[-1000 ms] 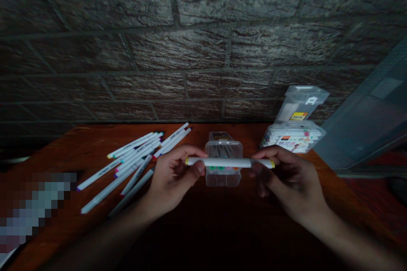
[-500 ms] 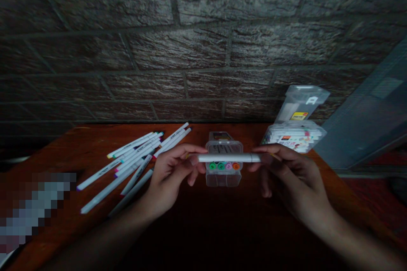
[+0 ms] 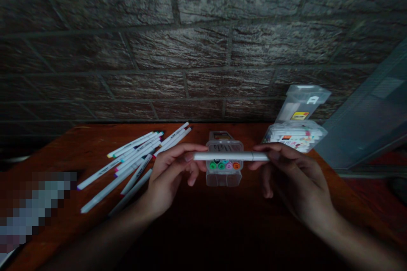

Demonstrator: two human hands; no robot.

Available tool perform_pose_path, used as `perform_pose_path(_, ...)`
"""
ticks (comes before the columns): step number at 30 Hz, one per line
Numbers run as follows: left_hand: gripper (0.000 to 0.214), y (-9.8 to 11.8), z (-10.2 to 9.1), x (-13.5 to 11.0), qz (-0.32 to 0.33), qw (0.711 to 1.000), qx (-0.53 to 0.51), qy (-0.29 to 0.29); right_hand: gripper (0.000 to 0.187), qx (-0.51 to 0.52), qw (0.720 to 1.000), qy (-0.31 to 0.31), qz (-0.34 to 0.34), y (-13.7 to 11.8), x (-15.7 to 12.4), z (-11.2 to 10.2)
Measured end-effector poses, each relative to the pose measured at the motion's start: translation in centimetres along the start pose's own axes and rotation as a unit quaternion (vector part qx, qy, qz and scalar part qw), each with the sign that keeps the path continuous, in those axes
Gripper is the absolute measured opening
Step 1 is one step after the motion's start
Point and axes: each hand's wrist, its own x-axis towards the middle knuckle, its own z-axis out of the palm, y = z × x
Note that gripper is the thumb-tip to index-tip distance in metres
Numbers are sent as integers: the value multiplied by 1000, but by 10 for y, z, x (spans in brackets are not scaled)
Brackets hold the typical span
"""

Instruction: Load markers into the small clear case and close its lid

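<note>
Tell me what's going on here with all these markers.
A person holds one white marker level, the left hand pinching one end and the right hand the other. It hovers over a small clear box with coloured-capped markers standing inside. More loose markers lie on the wooden table to the left, and a clear pack sits at the right.

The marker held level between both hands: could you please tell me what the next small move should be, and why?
Probably let go with the left hand and tip the marker upright with the right hand, end down over the clear box. The marker lies level just over that box, pinched at both ends, and the ones already inside stand upright, coloured caps showing.
</note>
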Motion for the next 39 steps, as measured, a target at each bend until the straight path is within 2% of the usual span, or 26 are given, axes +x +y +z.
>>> perform_pose_path(23, 31, 4, 1, 1, -1, 1000, -5, 22, 22, 40, 999, 13, 33, -6, 1, 4)
perform_pose_path(39, 33, 4, 1, 1, 13, 1000, -27, 7, 20, 38, 998, 16, 41, -6, 0, 4)
